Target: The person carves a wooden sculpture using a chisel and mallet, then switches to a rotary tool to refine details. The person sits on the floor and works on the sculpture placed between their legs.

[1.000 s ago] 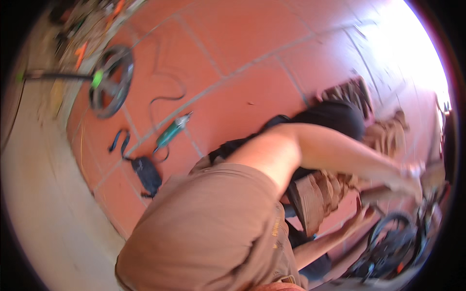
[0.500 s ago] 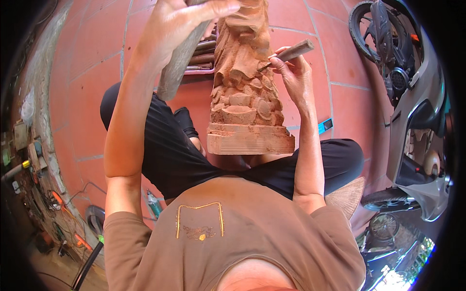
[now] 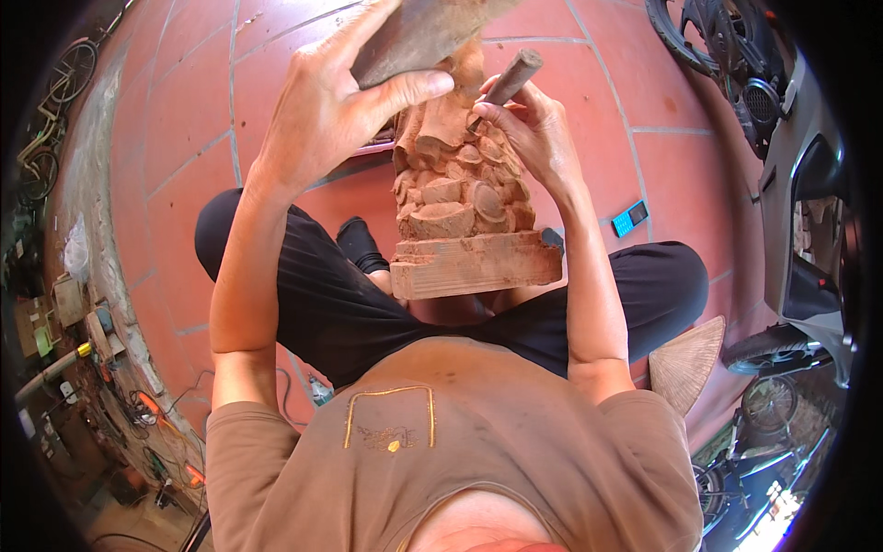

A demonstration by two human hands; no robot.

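Between my legs stands a reddish-brown wood carving with scroll-like and rounded shapes on a flat block base. A thick wooden mallet is gripped in my left hand, whose thumb lies along its lower edge. The mallet covers the carving's upper part. My right hand pinches a chisel near its lower end, its round handle sticking up between thumb and fingers. The chisel's tip meets the carving's right side, partly hidden by my fingers.
Red tiles make up the floor. A blue phone lies beyond my right knee, and a woven conical hat lies beside it. A motorbike stands at right. Tools and cables line the left wall. A pink tray's edge shows behind the carving.
The mallet has swung from hanging down on the left to lying across above the carving. The chisel has shifted left along the carving, and its handle now points more steeply up.
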